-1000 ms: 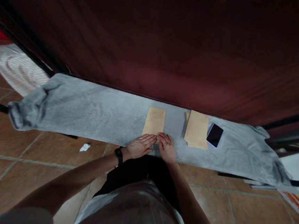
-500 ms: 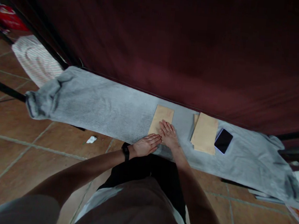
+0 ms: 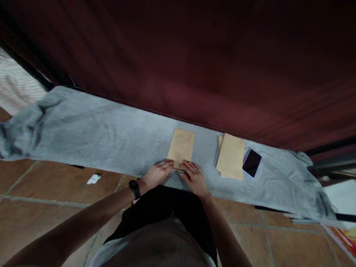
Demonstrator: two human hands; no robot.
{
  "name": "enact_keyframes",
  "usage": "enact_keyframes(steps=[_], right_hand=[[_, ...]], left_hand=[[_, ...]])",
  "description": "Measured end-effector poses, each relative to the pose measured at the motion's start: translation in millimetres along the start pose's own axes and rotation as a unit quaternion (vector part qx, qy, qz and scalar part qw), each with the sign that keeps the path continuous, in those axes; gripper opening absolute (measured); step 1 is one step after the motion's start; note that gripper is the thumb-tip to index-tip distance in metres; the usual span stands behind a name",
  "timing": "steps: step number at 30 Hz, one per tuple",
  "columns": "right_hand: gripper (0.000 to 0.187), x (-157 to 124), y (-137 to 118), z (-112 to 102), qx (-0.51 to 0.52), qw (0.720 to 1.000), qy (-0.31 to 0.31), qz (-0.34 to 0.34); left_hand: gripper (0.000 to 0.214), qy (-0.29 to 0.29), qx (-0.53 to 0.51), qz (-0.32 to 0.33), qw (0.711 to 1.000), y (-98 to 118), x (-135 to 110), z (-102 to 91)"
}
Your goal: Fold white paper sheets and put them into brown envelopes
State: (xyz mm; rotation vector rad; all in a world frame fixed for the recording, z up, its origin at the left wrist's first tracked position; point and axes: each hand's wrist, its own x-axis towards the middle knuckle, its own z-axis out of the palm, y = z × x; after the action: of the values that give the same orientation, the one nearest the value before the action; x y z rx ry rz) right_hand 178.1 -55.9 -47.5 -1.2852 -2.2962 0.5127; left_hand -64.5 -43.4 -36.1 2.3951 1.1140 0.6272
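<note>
A tan paper envelope [image 3: 181, 145] with small reddish print near its far right corner lies on a grey cloth. My left hand [image 3: 157, 175], with a dark band at the wrist, has its fingers closed at the near left corner. At the near right corner my right hand [image 3: 195, 180] grips the edge, its thumb toward me. Between the fingertips the near edge looks folded or slightly lifted, with a thin dark gap. To the right lies a stack of similar envelopes [image 3: 232, 157], partly fanned out.
A phone [image 3: 252, 163] lies screen up beside the stack. The grey cloth [image 3: 109, 136] covers a long narrow surface. Behind it hangs a dark red curtain [image 3: 183, 67]. A white scrap [image 3: 94, 179] is on the tiled floor [image 3: 49, 213].
Both hands have slid back from lying flat on the envelope to its near edge, now apart at the two corners. More of the envelope shows. The view has shifted a little.
</note>
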Motion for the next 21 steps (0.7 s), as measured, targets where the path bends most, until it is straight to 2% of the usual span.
enact_keyframes(steps=[3,6,11,13,16,21], right_hand=[[0.032,1,2,0,0.016,0.999,0.036,0.013],[0.027,7,0,5,0.013,0.997,0.069,0.045],[0.032,2,-19,17,-0.048,0.989,0.118,0.074],[0.037,-4,-32,23,-0.074,0.99,0.114,0.048],[0.042,-11,-49,31,-0.095,0.992,0.076,0.018],[0.046,-11,-59,36,-0.117,0.99,0.06,0.051]], left_hand=[[0.028,0.023,0.054,0.015,0.998,-1,4,1.1],[0.027,0.046,0.065,0.015,0.997,3,8,3.0],[0.026,0.071,0.07,-0.003,0.995,4,9,9.6],[0.027,0.067,0.081,-0.004,0.994,2,9,11.9],[0.028,0.06,0.087,-0.014,0.994,1,10,14.0],[0.039,0.044,0.115,-0.035,0.992,10,4,22.7]])
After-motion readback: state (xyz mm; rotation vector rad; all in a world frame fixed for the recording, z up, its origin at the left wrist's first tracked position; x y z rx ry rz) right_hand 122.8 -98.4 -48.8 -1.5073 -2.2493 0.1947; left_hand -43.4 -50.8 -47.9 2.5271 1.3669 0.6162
